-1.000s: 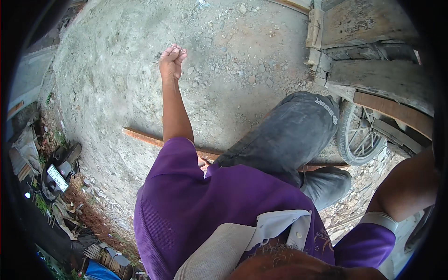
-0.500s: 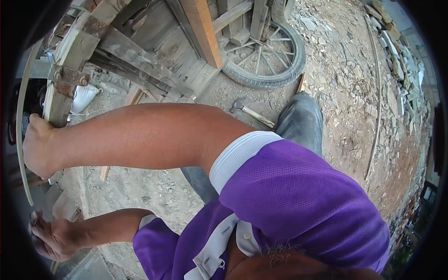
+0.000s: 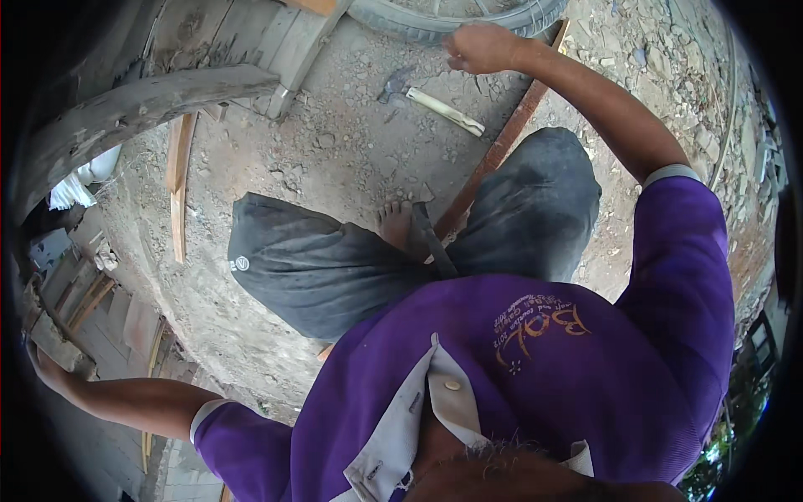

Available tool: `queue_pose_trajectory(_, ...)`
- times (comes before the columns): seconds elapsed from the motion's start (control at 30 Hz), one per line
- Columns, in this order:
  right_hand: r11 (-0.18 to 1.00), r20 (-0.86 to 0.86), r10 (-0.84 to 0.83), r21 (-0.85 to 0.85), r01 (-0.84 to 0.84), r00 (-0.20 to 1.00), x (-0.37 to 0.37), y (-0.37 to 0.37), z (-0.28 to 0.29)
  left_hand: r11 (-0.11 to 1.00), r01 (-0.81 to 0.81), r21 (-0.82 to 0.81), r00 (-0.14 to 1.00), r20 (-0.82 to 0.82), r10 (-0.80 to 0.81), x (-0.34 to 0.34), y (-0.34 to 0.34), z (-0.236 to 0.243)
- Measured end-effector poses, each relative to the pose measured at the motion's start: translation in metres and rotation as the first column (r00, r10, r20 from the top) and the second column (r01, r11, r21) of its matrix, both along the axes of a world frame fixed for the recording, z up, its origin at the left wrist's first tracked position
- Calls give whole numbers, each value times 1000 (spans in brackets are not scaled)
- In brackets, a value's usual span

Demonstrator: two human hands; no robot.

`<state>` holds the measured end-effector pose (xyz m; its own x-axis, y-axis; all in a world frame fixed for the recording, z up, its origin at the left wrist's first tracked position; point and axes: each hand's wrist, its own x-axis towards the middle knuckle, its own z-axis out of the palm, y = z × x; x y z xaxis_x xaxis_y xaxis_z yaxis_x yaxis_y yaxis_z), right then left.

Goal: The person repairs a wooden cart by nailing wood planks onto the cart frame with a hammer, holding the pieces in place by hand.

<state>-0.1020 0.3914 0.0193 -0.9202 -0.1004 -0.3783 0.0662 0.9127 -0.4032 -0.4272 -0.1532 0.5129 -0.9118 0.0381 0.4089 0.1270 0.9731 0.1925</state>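
Note:
My left hand [image 3: 57, 370] is at the far left rim, against the end of a weathered wooden beam [image 3: 60, 339]; its fingers are lost behind the wood and in the dark edge. My right hand [image 3: 487, 48] is out at the top, fingers curled in, with nothing visible in them. It hovers by the tyre of a spoked wheel [image 3: 401, 23], whose upper part is cut off. Below it on the dirt lies a hammer [image 3: 445, 111] with a pale handle and dark head. A reddish-brown wooden strip [image 3: 510, 125] slants from near my right forearm down between my knees.
A curved grey timber [image 3: 150, 105] crosses the upper left before plank boards [image 3: 188, 33]. Light wooden sticks [image 3: 179, 188] and a white bag [image 3: 74, 191] lie beyond my left knee [image 3: 309, 259]. Stony rubble [image 3: 669, 92] covers the right. My bare foot [image 3: 395, 224] rests on the ground.
My right arm has swung from the beam at the left across to the wheel at upper right. My left hand has moved up to the beam's end. The view has shifted, showing both knees.

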Motion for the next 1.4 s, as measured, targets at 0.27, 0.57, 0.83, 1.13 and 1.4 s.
queue_pose_trajectory(0.27, 990, 264, -79, -95, 107, 961, 82, -99, -194, 981, 189, -55, 982, -13, -190, -35, -30, -37)
queue_pose_trajectory(0.57, 681, 636, -304, -375, 629, 709, 61, -76, -150, 947, 226, -227, 968, -59, -245, -38, -34, -11)
queue_pose_trajectory(0.83, 169, 487, -677, -626, 761, 552, 201, -40, -61, 963, 162, -217, 979, -90, -185, -36, -31, -23)
queue_pose_trajectory(1.13, 129, -29, -991, 21, 991, 130, 416, 14, -109, 971, 200, -130, 974, -85, -212, -39, -28, -33)
queue_pose_trajectory(1.4, 254, 178, -961, 260, 931, 213, 413, 43, -137, 975, 136, -176, 986, -66, -150, -27, -15, -36)
